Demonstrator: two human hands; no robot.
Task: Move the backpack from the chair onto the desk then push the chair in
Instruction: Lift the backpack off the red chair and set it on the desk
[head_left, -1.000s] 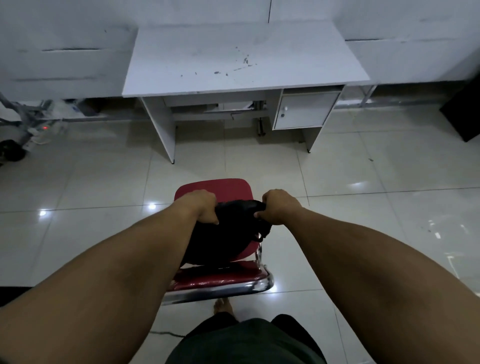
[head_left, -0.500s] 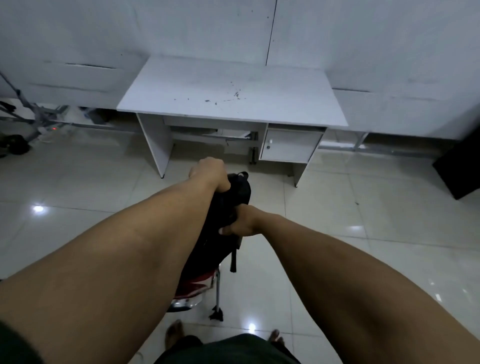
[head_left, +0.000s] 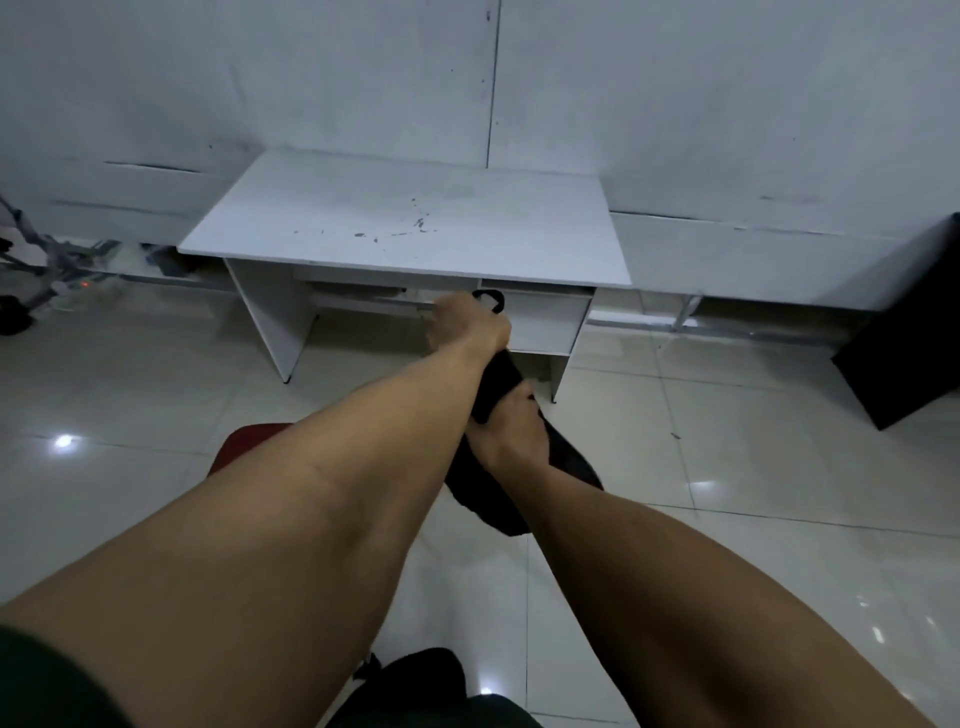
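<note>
The black backpack (head_left: 480, 483) hangs in the air between my arms, clear of the chair. My left hand (head_left: 467, 325) grips its top near the carry loop, just in front of the desk's front edge. My right hand (head_left: 511, 431) holds the bag's side lower down. The white desk (head_left: 405, 218) stands against the wall ahead, its top bare apart from dark specks. Only a corner of the red chair (head_left: 244, 441) seat shows, low on the left behind my left forearm.
A small cupboard (head_left: 540, 325) sits under the desk's right side. A black box (head_left: 904, 343) stands on the floor at the right. Cables and a metal stand (head_left: 47, 270) lie at the far left by the wall. The floor is glossy tile.
The backpack has come up off the chair seat and forward toward the desk. My left hand rose to its top; my right hand shifted down its side. The view tilted up.
</note>
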